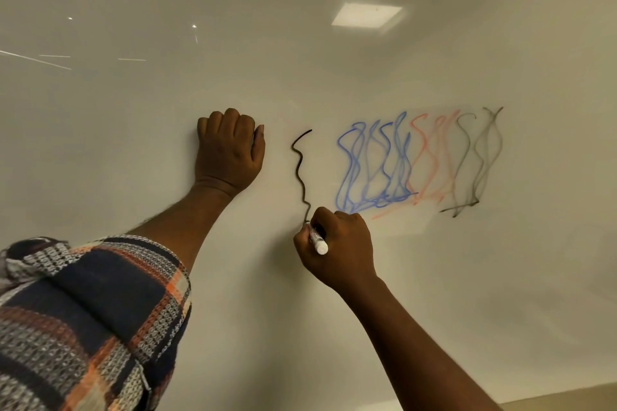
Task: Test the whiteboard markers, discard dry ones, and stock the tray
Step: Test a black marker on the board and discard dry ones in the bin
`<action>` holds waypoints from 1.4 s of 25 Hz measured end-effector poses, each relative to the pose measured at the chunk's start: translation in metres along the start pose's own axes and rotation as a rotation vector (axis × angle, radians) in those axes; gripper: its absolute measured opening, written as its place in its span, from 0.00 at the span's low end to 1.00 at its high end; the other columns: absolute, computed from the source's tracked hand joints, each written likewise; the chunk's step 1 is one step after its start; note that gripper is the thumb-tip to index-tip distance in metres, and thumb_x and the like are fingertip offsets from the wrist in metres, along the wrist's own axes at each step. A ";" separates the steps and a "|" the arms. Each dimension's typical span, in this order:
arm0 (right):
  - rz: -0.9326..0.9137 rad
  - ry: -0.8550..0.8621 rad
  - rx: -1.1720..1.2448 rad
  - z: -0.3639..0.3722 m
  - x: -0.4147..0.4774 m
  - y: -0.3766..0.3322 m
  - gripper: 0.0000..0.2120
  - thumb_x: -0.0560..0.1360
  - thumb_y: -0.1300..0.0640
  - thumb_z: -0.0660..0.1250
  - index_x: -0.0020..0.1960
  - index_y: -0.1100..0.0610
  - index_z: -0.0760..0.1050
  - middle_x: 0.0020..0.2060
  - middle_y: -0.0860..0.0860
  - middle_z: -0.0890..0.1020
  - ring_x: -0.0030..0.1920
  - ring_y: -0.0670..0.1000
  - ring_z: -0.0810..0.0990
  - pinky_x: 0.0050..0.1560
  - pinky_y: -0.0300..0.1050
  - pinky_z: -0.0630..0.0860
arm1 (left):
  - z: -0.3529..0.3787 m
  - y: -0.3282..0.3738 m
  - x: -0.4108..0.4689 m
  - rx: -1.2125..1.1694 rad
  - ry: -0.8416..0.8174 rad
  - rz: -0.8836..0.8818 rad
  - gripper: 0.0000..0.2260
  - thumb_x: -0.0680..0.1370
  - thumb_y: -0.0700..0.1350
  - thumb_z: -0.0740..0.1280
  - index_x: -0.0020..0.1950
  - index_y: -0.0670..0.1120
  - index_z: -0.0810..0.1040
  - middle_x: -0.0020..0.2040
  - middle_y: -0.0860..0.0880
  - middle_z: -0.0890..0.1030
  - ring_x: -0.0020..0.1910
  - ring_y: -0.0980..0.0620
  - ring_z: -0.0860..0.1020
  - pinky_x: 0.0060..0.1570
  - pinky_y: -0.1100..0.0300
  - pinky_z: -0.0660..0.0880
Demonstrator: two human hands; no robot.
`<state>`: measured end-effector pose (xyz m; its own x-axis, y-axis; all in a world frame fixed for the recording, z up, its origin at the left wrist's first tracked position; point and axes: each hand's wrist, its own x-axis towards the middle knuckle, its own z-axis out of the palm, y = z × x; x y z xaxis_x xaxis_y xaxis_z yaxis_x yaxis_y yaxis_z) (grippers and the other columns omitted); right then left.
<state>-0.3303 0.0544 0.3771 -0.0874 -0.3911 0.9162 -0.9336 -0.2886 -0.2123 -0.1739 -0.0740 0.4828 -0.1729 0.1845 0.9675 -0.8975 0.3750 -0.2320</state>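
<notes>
While the left hand [228,152] is rested as a closed fist on the glossy white whiteboard [133,143], a white-barrelled marker [317,238] is gripped in the curled right hand [337,243], tip at the foot of a black wavy line [299,170], beside blue, red and grey scribbles [377,173].

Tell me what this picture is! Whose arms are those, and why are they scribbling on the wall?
No robot here, just a person wearing a camera on their head, so you see their own arms. The wall is a whiteboard. The right hand grips a white marker with its tip on the board, at the bottom of a dark black wiggle. That is a test: does the marker write? The left hand, curled in a fist, leans on the board. Further right are blue squiggles, red squiggles and faint grey squiggles.
</notes>
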 end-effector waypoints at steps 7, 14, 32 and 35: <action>0.152 -0.031 0.027 -0.024 0.024 0.001 0.12 0.73 0.50 0.66 0.36 0.57 0.73 0.25 0.51 0.76 0.26 0.53 0.74 0.29 0.46 0.70 | 0.001 -0.001 0.000 -0.007 0.005 0.002 0.10 0.79 0.45 0.60 0.39 0.41 0.69 0.35 0.42 0.71 0.34 0.43 0.68 0.37 0.52 0.62; 0.081 0.178 0.217 -0.035 0.066 -0.001 0.07 0.75 0.52 0.67 0.44 0.56 0.78 0.33 0.49 0.81 0.34 0.50 0.77 0.36 0.51 0.75 | 0.001 -0.001 0.000 0.000 0.019 0.005 0.10 0.78 0.44 0.60 0.39 0.41 0.68 0.34 0.43 0.71 0.33 0.44 0.68 0.37 0.52 0.60; -0.029 0.193 0.041 -0.003 -0.022 0.027 0.03 0.71 0.57 0.70 0.43 0.57 0.80 0.34 0.47 0.81 0.36 0.49 0.77 0.39 0.49 0.70 | 0.001 -0.001 0.000 0.015 0.019 0.004 0.10 0.79 0.44 0.59 0.38 0.41 0.68 0.34 0.42 0.70 0.33 0.44 0.68 0.37 0.52 0.60; -0.017 0.175 0.024 -0.003 -0.028 0.032 0.05 0.70 0.55 0.68 0.37 0.55 0.77 0.30 0.46 0.78 0.33 0.48 0.74 0.39 0.48 0.69 | 0.001 -0.001 -0.001 0.012 0.016 0.004 0.10 0.79 0.44 0.59 0.38 0.41 0.68 0.34 0.42 0.70 0.33 0.44 0.68 0.37 0.52 0.60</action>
<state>-0.3591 0.0583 0.3460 -0.1328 -0.2284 0.9645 -0.9269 -0.3159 -0.2025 -0.1732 -0.0753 0.4819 -0.1697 0.2005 0.9649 -0.9017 0.3636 -0.2341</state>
